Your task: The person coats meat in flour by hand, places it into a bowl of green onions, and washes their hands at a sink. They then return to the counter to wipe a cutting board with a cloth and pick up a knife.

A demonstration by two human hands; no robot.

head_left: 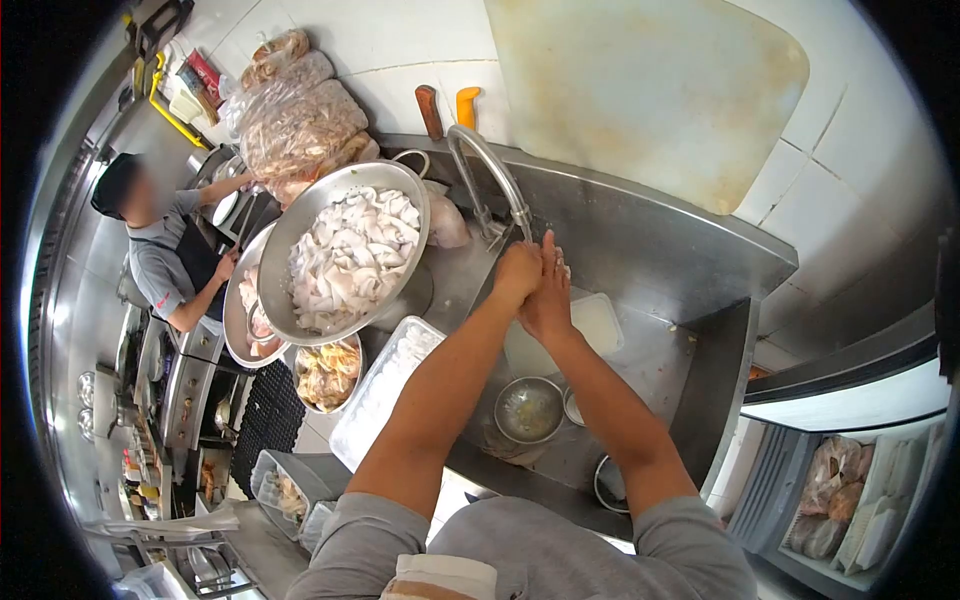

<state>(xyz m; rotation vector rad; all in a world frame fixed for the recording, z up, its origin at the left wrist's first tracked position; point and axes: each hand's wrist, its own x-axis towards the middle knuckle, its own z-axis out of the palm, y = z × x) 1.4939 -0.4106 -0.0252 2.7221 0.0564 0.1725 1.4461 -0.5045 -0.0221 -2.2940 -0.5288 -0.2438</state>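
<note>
Under the mouth of the curved metal faucet [490, 165], my two hands are pressed together above the sink [650, 385]. My left hand [517, 272] looks closed, its knuckles against my other hand; whatever its fingers hold, if anything, is hidden. My right hand [547, 300] has its fingers stretched out toward the faucet, side by side. Below them in the sink lie a translucent plastic container [597, 325] and a small metal bowl [529, 410]. To the left, a large metal colander [418, 235] is full of pale, white sliced pieces [350, 250].
A white plastic tub [375, 410] stands left of my left forearm. Bagged food [300, 120] is piled behind the colander. Two knife handles [467, 105] and a cutting board [650, 90] are at the wall. A co-worker [170, 240] stands far left; an open fridge [850, 490] is at right.
</note>
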